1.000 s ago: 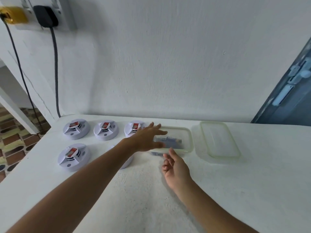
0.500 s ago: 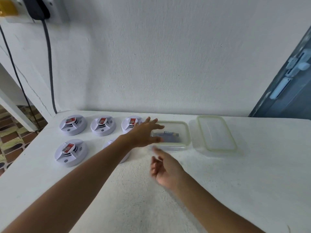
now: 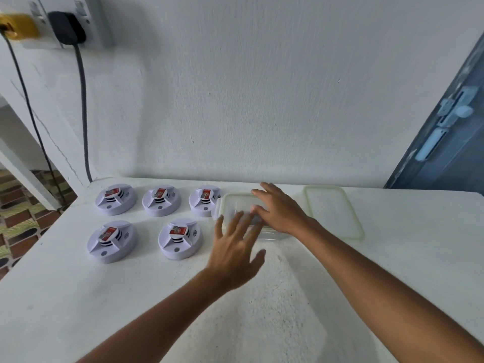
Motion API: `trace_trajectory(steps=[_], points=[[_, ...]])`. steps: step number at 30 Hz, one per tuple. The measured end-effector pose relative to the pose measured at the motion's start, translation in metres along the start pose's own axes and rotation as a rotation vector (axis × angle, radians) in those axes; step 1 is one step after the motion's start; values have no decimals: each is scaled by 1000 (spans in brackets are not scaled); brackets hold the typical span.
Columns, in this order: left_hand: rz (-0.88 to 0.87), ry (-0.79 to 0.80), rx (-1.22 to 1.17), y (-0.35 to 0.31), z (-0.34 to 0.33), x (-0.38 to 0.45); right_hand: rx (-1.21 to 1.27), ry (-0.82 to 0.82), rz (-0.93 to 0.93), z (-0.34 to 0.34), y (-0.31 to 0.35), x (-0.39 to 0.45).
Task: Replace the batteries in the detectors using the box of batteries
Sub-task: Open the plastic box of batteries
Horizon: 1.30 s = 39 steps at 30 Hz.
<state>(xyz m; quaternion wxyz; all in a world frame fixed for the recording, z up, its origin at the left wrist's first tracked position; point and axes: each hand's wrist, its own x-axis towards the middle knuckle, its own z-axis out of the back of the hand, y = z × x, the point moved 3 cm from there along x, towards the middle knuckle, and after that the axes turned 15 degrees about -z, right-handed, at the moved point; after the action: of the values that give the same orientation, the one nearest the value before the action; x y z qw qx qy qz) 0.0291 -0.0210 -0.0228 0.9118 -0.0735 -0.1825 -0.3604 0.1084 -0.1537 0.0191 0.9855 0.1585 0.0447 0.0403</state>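
From the head camera, the one view, five detectors lay on the white desk toward its back-left corner: three in a row along the back edge and two in front of them. Each, like the nearer one (image 3: pixel 180 238), showed a red-labelled battery seated in its top. The box of batteries (image 3: pixel 237 203), a clear plastic tub with a pale rim, stood at the back edge just right of the row, touching or nearly touching the third detector (image 3: pixel 205 200). Its lid (image 3: pixel 332 210) lay off, just beside it on the right.

The right hand (image 3: pixel 279 210) reached into the open box with the grip apart at the outer fingers; whether the lower fingertips pinched a battery could not be told, since blur and the clear wall hid them. The left hand (image 3: pixel 234 247) hovered in front of the box with its grip spread wide and holding nothing, blurred by motion.

By judgement, the box would be light and stiff, with smooth walls likely to slide on the desk if pushed; steadying it by the rim or a short side would suit. The batteries looked small, rigid and blocky, best pinched across their flat faces. The detectors looked like light, hard plastic shells, easiest held round the rim while a battery is pulled from its seat.
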Motion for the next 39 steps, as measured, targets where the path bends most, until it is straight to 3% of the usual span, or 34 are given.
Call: trace_trajectory(steps=[3, 13, 21, 25, 27, 29, 30, 32, 34, 35, 37, 39], points=[[40, 134, 73, -5, -13, -11, -58, 17, 26, -4, -4, 4], [217, 207, -22, 36, 12, 5, -245, -145, -179, 3, -4, -19], [282, 369, -95, 70, 5, 25, -107, -183, -201, -1, 1, -45], [294, 423, -212, 83, 1, 29, -58, -100, -229, 0, -1, -52], [286, 439, -216, 84, 1, 30, -74, -162, -187, 4, 1, -58], [280, 445, -212, 82, 2, 32, 101, -225, -99, 9, 8, -71], [282, 446, -218, 81, 2, 32, 278, -125, -73, 8, 10, -77], [291, 447, -231, 78, 2, 32, 583, 338, -105, -4, 17, -90], [290, 454, -234, 76, 3, 30, 678, 764, -175, -21, 18, -102], [285, 455, -230, 75, 2, 30, 728, 884, -216, -30, 17, -106], [279, 456, -225, 74, 2, 29, 966, 944, -367, -46, 15, -108], [279, 457, -226, 74, 3, 29, 1387, 837, -582, -58, 12, -107]])
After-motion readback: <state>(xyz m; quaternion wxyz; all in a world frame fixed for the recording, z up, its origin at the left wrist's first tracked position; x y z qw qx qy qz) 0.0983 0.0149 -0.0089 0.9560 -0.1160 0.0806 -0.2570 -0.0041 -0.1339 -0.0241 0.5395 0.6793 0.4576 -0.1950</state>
